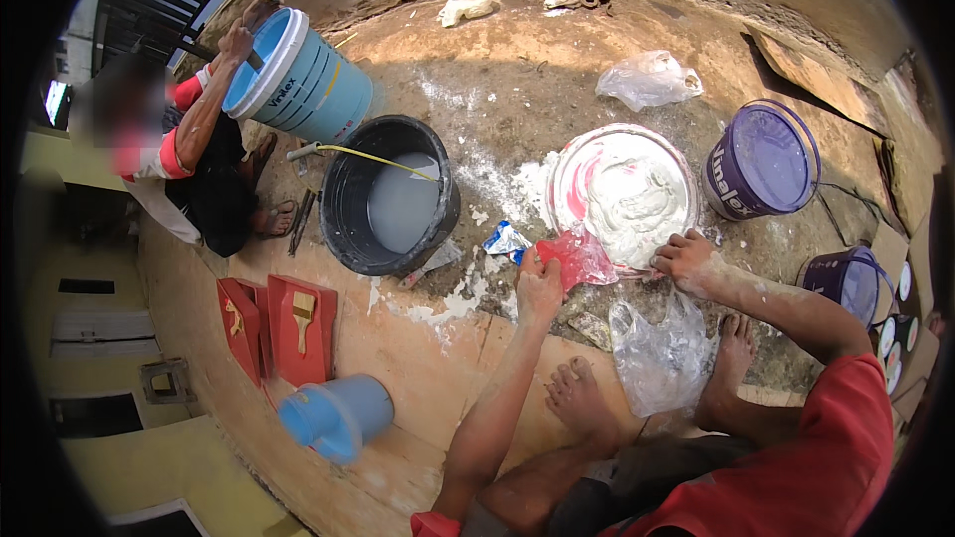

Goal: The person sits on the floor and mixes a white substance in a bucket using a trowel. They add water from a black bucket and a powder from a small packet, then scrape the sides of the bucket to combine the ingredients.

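Note:
My left hand (540, 288) is closed on the edge of a crumpled red plastic bag (577, 261), partly see-through, which lies against the near rim of a round lid or tray (557, 191). A thick mound of white paste (637, 194) covers most of that round piece, with pinkish red surface showing at its left. My right hand (688, 264) has its fingers bent over the near right rim, and white smears mark the forearm. Beside the red bag lies a blue and white wrapper (507, 242). A clear plastic bag (662, 348) rests between my feet.
A black tub (333, 204) holds cloudy liquid. At the far left another person (204, 129) tilts a blue bucket (308, 89). Purple buckets (761, 159) stand right. Red trays (303, 358) with brushes and a blue container (363, 413) lie left.

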`<state>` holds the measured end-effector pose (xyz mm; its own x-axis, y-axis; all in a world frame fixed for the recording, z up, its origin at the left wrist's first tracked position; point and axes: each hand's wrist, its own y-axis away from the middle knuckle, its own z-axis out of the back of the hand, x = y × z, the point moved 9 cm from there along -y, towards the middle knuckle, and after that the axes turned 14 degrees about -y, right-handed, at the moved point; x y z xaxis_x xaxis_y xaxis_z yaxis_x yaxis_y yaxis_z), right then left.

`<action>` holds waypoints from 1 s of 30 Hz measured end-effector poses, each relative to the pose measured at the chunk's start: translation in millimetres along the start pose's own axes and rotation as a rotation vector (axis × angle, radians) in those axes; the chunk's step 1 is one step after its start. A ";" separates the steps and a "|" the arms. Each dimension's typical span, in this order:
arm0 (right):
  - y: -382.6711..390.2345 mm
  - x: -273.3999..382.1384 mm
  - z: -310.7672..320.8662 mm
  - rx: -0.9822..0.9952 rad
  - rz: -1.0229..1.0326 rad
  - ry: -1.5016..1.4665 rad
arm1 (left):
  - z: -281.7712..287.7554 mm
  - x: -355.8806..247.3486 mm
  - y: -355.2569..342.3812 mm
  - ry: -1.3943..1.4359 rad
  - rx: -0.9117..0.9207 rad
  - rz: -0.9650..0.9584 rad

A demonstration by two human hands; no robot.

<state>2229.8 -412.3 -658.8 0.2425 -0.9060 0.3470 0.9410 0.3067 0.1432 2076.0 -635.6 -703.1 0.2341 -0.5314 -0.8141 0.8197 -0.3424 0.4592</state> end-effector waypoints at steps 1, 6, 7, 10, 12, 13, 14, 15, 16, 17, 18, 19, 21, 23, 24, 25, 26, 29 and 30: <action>-13.5 7.3 -7.5 0.058 -0.046 0.000 | -3.3 12.4 4.0 0.038 0.021 0.007; -75.0 26.3 -13.7 -0.190 -0.115 0.059 | 10.8 7.1 2.8 0.119 0.005 0.050; -86.6 20.1 -4.0 -0.235 -0.172 -0.005 | 13.8 12.7 1.4 0.094 -0.019 0.046; -107.3 -24.5 10.4 -0.244 -0.408 -0.201 | 17.4 -4.8 9.2 0.117 -0.037 0.058; -111.6 -46.7 30.2 -0.241 -0.507 -0.267 | 20.2 -3.0 10.3 0.103 -0.028 0.048; -113.8 -54.4 37.5 -0.227 -0.543 -0.279 | 22.1 -1.6 11.5 0.103 -0.030 0.041; -113.9 -56.2 42.6 -0.241 -0.524 -0.229 | 24.0 2.0 12.0 0.113 -0.044 0.052; -112.3 -51.5 45.4 -0.286 -0.476 -0.149 | 25.0 6.1 11.9 0.124 -0.057 0.062; -109.4 -45.9 44.5 -0.331 -0.429 -0.069 | 26.2 8.6 12.1 0.136 -0.069 0.072; -102.0 -44.8 40.9 -0.377 -0.387 0.018 | 22.0 7.7 9.5 0.138 -0.051 0.067; -91.7 -40.4 23.7 -0.368 -0.336 0.087 | 17.5 6.4 7.3 0.139 -0.032 0.061; -83.9 -35.8 2.1 -0.292 -0.324 0.083 | 14.2 6.7 6.6 0.139 -0.016 0.058; -69.6 -17.5 -9.0 -0.277 -0.211 0.023 | 13.5 0.2 6.6 0.165 -0.006 0.037; -77.0 -18.4 4.7 -0.181 -0.283 -0.036 | 18.6 3.6 11.8 0.168 -0.028 0.045; -83.4 -18.5 13.3 -0.131 -0.320 -0.067 | 22.9 7.7 13.2 0.156 -0.049 0.057; -93.2 -18.4 29.9 -0.194 -0.316 -0.054 | 28.4 8.3 14.8 0.145 -0.069 0.061; -99.8 -25.4 41.1 -0.290 -0.271 0.017 | 23.1 9.1 11.0 0.153 -0.055 0.053; -100.8 -35.7 12.9 -0.248 -0.230 0.082 | 11.1 9.7 6.2 0.175 -0.018 0.037; -97.0 -40.3 -3.1 -0.182 -0.235 0.078 | 7.4 6.5 8.7 0.181 -0.005 0.035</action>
<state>2129.4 -406.4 -689.5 0.0244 -0.9678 0.2505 0.9985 0.0356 0.0404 2080.8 -647.8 -701.8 0.3520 -0.3948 -0.8486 0.8122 -0.3218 0.4866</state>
